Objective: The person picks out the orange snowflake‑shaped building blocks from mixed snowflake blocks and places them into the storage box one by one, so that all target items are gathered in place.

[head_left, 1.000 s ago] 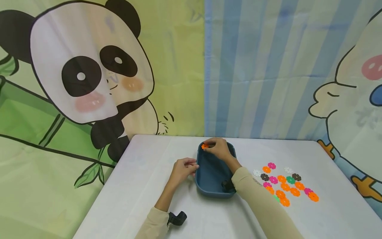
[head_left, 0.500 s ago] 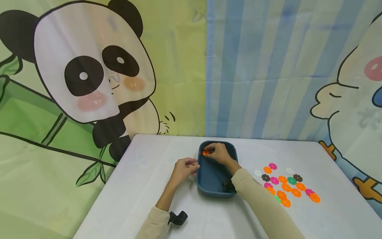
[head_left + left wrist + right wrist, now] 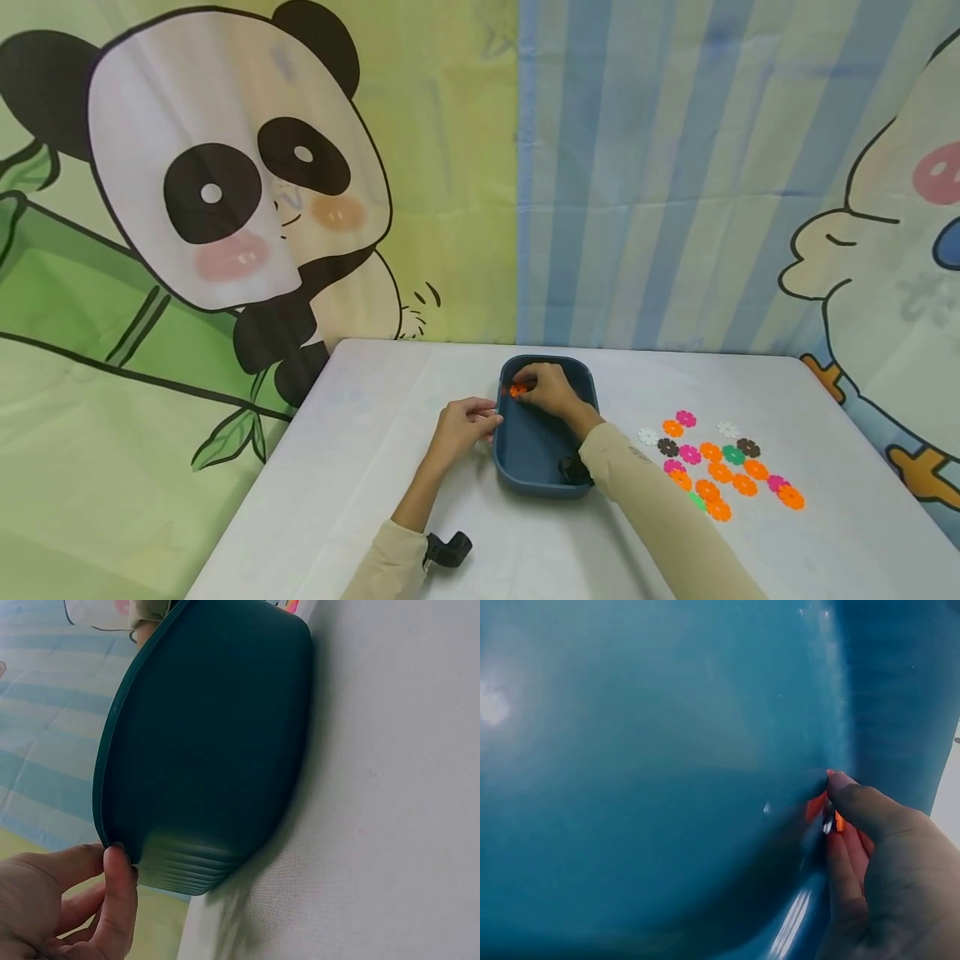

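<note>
A blue, deep rectangular tray [image 3: 531, 442] with rounded corners stands on the white table. My right hand [image 3: 553, 392] reaches inside its far left part and pinches an orange flower-shaped disc [image 3: 517, 389]. In the right wrist view, thumb and fingers of that hand [image 3: 900, 862] surround the disc [image 3: 840, 821], low by the tray's wall [image 3: 885, 712]; most of the disc is hidden. My left hand [image 3: 459, 427] pinches the tray's left rim. From the left wrist view, the thumb and a finger of this hand [image 3: 82, 900] hold the edge of the tray [image 3: 210, 742].
Right of the tray, several flower discs lie scattered on the table [image 3: 360, 417]: orange [image 3: 745, 484], pink [image 3: 686, 419], white [image 3: 647, 436], dark brown [image 3: 748, 447] and green [image 3: 732, 454]. A printed curtain [image 3: 450, 167] hangs behind the table.
My right hand has lowered from the tray's far rim into the tray, bringing the orange disc nearer and down. My left hand has stayed at the left rim.
</note>
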`<state>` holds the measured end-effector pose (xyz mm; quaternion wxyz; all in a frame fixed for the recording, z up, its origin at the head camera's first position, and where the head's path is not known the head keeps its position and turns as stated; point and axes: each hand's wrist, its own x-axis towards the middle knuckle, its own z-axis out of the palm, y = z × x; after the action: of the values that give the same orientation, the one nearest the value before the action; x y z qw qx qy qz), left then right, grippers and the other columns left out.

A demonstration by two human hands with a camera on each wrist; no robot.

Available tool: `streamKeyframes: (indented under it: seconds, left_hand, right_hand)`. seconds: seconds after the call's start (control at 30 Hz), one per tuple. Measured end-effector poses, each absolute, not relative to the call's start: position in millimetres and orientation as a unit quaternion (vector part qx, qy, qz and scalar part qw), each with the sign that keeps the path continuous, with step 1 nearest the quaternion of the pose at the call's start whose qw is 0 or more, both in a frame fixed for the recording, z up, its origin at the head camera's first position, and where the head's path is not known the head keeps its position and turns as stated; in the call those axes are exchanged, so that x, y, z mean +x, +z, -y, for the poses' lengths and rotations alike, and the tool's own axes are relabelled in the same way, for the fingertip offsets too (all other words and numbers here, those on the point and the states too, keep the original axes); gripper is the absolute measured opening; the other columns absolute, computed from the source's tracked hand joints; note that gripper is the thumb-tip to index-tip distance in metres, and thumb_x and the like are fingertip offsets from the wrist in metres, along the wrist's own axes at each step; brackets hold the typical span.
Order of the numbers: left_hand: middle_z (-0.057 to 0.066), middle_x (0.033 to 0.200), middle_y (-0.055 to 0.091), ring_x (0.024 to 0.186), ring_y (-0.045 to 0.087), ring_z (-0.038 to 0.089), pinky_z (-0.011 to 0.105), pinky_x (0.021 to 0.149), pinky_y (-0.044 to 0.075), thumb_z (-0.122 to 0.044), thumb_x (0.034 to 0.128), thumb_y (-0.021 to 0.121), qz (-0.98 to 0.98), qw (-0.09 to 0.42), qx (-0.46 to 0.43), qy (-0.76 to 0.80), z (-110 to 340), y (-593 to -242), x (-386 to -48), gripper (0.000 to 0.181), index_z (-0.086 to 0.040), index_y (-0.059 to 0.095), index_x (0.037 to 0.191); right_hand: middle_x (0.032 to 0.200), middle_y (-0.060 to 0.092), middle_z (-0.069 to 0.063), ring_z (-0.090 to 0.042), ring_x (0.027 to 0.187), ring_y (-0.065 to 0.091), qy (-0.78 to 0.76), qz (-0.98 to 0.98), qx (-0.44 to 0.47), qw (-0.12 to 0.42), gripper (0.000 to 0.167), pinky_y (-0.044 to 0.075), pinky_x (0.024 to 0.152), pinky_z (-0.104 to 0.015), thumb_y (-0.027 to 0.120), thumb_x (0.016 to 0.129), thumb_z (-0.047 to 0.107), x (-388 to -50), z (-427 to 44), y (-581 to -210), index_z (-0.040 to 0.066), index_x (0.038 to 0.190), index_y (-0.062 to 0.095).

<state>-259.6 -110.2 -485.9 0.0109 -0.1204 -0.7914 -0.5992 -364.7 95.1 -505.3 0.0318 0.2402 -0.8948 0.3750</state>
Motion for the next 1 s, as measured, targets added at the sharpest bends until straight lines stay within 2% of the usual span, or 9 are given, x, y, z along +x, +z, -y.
streamKeyframes:
  seconds: [0.13, 0.23, 0.4, 0.5, 0.63, 0.73, 1.0]
  left_hand:
    - [0.015, 0.090, 0.071, 0.063, 0.069, 0.024, 0.044, 0.062, 0.060, -0.009, 0.0862, 0.074, 0.797, 0.011, -0.116, -0.592, 111, -485, -260, 0.035, 0.011, 0.066, 0.113]
    - [0.008, 0.088, 0.071, 0.060, 0.068, 0.015, 0.034, 0.059, 0.060, -0.013, 0.0854, 0.076, 0.800, 0.014, -0.114, -0.589, 112, -491, -265, 0.035, 0.007, 0.068, 0.113]
    - [0.009, 0.088, 0.071, 0.060, 0.068, 0.016, 0.041, 0.061, 0.061, -0.012, 0.0853, 0.075, 0.797, 0.013, -0.117, -0.593, 112, -491, -265, 0.033, 0.007, 0.068, 0.112]
    - [0.009, 0.088, 0.071, 0.061, 0.068, 0.016, 0.043, 0.063, 0.061, -0.013, 0.0851, 0.076, 0.795, 0.010, -0.114, -0.596, 112, -492, -264, 0.033, 0.006, 0.068, 0.112]
    - [0.007, 0.088, 0.071, 0.062, 0.068, 0.018, 0.039, 0.063, 0.061, -0.013, 0.0850, 0.076, 0.798, 0.008, -0.109, -0.593, 110, -494, -264, 0.035, 0.006, 0.068, 0.113]
    - [0.007, 0.088, 0.071, 0.062, 0.068, 0.018, 0.036, 0.063, 0.061, -0.013, 0.0853, 0.076, 0.799, 0.007, -0.107, -0.592, 110, -493, -264, 0.036, 0.007, 0.067, 0.114]
    - [0.008, 0.089, 0.071, 0.064, 0.068, 0.016, 0.033, 0.062, 0.061, -0.013, 0.0855, 0.075, 0.798, 0.013, -0.105, -0.593, 111, -491, -262, 0.034, 0.005, 0.069, 0.113]
  right_hand:
    - [0.100, 0.072, -0.007, -0.021, 0.093, 0.069, 0.375, 0.895, 0.239, 0.032, 0.030, 0.059, 0.080, -0.032, 0.085, 0.074, 0.008, -366, -95, -505, 0.006, 0.102, 0.075]
    - [0.099, 0.072, -0.006, -0.020, 0.092, 0.069, 0.392, 0.889, 0.234, 0.033, 0.029, 0.060, 0.078, -0.031, 0.086, 0.074, 0.009, -366, -95, -503, 0.007, 0.101, 0.075]
    - [0.105, 0.071, -0.006, -0.020, 0.093, 0.070, 0.455, 0.857, 0.237, 0.048, 0.029, 0.060, 0.076, -0.027, 0.083, 0.077, 0.009, -364, -97, -486, 0.008, 0.104, 0.075]
    - [0.111, 0.069, -0.010, -0.027, 0.098, 0.069, 0.487, 0.836, 0.244, 0.057, 0.031, 0.060, 0.078, -0.027, 0.081, 0.080, 0.009, -361, -106, -463, 0.007, 0.109, 0.073]
    - [0.116, 0.066, -0.015, -0.037, 0.104, 0.066, 0.506, 0.825, 0.244, 0.063, 0.035, 0.060, 0.079, -0.030, 0.080, 0.081, 0.007, -354, -136, -431, 0.004, 0.114, 0.070]
    - [0.119, 0.064, -0.016, -0.038, 0.107, 0.064, 0.494, 0.831, 0.247, 0.068, 0.037, 0.060, 0.080, -0.032, 0.078, 0.082, 0.007, -348, -168, -418, 0.003, 0.118, 0.068]
    - [0.118, 0.066, -0.013, -0.034, 0.104, 0.066, 0.404, 0.887, 0.212, 0.072, 0.038, 0.059, 0.083, -0.040, 0.077, 0.085, 0.013, -327, -249, -422, 0.005, 0.120, 0.067]
